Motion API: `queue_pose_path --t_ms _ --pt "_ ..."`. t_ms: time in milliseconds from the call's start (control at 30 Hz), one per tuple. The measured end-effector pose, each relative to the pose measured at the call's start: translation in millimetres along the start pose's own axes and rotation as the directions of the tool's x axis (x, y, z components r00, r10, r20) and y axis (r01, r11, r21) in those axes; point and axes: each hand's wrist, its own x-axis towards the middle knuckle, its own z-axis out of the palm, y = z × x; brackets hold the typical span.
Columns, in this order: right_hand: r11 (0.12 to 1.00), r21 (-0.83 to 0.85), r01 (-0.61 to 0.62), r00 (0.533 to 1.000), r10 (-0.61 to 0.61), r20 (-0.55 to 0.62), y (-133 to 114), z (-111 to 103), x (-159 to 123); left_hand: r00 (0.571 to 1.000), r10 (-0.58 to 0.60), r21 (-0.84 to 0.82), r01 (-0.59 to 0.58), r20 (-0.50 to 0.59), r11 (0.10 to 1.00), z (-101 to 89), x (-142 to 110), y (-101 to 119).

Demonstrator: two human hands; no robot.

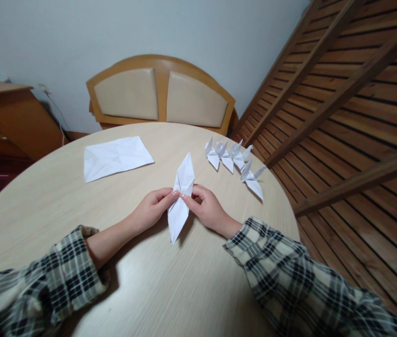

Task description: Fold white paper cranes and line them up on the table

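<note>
A white sheet folded into a long diamond, an origami paper (185, 172), is held a little above the table between both hands. My left hand (152, 206) pinches its left edge at the middle, thumb on top and fingers curled behind. On the opposite edge my right hand (210, 208) grips in the same way, the two thumbs nearly meeting at the centre. The paper's upper point tilts away to the right, its lower point toward me. Fingers behind the paper are partly hidden.
On the round pale table (149, 290), a creased white sheet (117, 157) lies at the back left. Several folded paper cranes (226, 161) stand in a cluster at the back right, with one crane (253, 182) nearest the edge. Beyond are a padded headboard (163, 93) and wooden slats (352, 117).
</note>
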Motion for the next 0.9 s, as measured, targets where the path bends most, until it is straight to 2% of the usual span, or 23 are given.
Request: queue_pose_path --t_ms 133,300,467,700,900 --pt "0.997 0.058 -0.059 0.995 0.063 -0.076 3.0 -0.5 1.0 0.999 0.007 0.022 -0.008 0.046 1.0 -2.2 -0.1 -2.7" --pt "0.988 0.106 -0.113 0.988 0.123 -0.095 3.9 -1.3 2.5 0.996 -0.004 0.015 0.002 0.086 1.0 -3.1 -0.6 -3.2" --pt "0.982 0.143 -0.125 0.988 0.136 -0.071 2.8 -2.0 3.5 0.996 0.001 0.027 -0.003 0.084 1.0 -2.4 -1.5 -1.9" --pt "0.976 0.145 -0.159 0.987 0.162 -0.011 0.5 -1.5 2.1 0.999 0.021 0.051 -0.023 0.025 0.998 -2.4 -0.9 -2.6" --pt "0.977 0.162 -0.138 0.99 0.133 0.042 0.4 -0.2 1.7 0.999 0.03 0.046 -0.029 -0.019 0.999 -2.8 0.5 -5.0"
